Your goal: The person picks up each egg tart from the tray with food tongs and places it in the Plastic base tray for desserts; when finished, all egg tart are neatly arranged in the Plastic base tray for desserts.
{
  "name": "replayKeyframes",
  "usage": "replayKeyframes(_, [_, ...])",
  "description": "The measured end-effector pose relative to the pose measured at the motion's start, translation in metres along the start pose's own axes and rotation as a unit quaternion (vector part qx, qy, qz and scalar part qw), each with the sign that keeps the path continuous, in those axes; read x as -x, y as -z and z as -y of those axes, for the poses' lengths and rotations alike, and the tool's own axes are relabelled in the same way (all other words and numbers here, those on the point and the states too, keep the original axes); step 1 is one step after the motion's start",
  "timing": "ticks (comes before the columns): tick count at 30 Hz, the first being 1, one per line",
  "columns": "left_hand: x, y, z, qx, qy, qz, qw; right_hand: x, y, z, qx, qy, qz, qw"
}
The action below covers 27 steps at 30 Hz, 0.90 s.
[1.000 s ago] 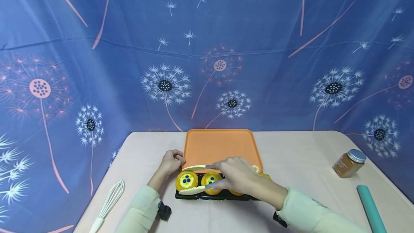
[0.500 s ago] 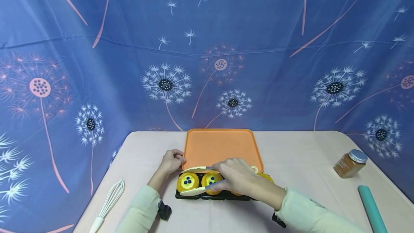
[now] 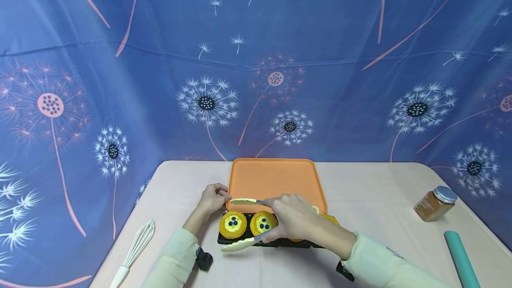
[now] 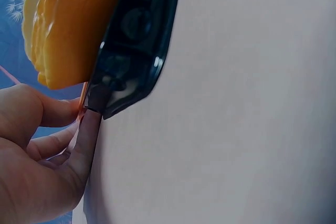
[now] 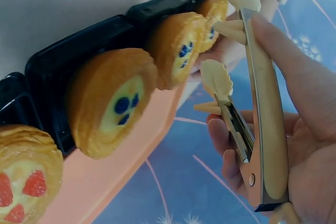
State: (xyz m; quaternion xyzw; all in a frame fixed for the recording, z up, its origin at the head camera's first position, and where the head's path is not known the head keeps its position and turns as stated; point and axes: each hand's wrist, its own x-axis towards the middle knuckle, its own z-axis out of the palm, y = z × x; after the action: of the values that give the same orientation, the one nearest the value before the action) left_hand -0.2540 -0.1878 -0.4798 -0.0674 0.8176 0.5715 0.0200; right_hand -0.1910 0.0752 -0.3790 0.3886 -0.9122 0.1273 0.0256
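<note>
My right hand (image 3: 298, 217) holds a pair of tongs (image 5: 270, 124) with cream scalloped tips, spread apart above the tarts. One tip lies over the orange tray's near edge, the other over the table in front of the black tray (image 3: 270, 243). Between them, in the head view, sit a blueberry tart (image 3: 233, 224) at the left end and a second blueberry tart (image 3: 263, 222). Another blueberry tart (image 5: 113, 103) and a strawberry tart (image 5: 23, 179) follow along the black tray. My left hand (image 3: 212, 198) pinches the orange tray (image 3: 278, 181) at its near left corner, fingertips close against the black tray's end.
A white-handled whisk (image 3: 138, 243) lies on the table (image 3: 188, 181) to the left. At the right stand a jar (image 3: 435, 203) with a silver lid and, nearer, a teal roll (image 3: 461, 259). Blue dandelion-print cloth (image 3: 256, 57) hangs behind and at the sides.
The tongs have spread wider: their far tip has moved back over the orange tray and their near tip forward past the black tray, off the leftmost tart. My left hand stays put.
</note>
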Motion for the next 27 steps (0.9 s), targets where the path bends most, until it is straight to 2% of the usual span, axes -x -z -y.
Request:
replayKeyframes(4, [0.0, -0.001, -0.002, -0.016, -0.009, -0.002, 0.9998, 0.006, 0.01, 0.003, -0.004, -0.012, -0.01, 1.0])
replayKeyframes(9, [-0.001, 0.001, -0.001, -0.006, -0.003, -0.006, 1.0, 0.014, 0.022, 0.001, -0.026, -0.018, -0.037, 0.999])
replayKeyframes(12, [0.0, 0.002, 0.0, -0.002, 0.003, -0.008, 1.0, 0.021, 0.03, -0.006, -0.038, -0.041, -0.053, 0.997])
replayKeyframes(15, [0.001, 0.002, 0.0, -0.005, 0.007, -0.007, 0.9999, 0.032, 0.039, -0.02, -0.041, -0.088, -0.072, 0.993])
replayKeyframes(20, [0.0, 0.0, -0.001, -0.01, 0.003, 0.001, 0.9999, 0.057, 0.05, -0.059, -0.031, -0.176, -0.112, 0.978])
replayKeyframes(24, [0.0, 0.0, -0.001, -0.011, 0.009, -0.002, 0.9999, 0.079, 0.045, -0.1, -0.033, -0.24, -0.145, 0.959])
replayKeyframes(27, [0.0, 0.0, -0.001, -0.01, 0.013, -0.004, 0.9999, 0.097, 0.039, -0.128, -0.026, -0.292, -0.155, 0.943])
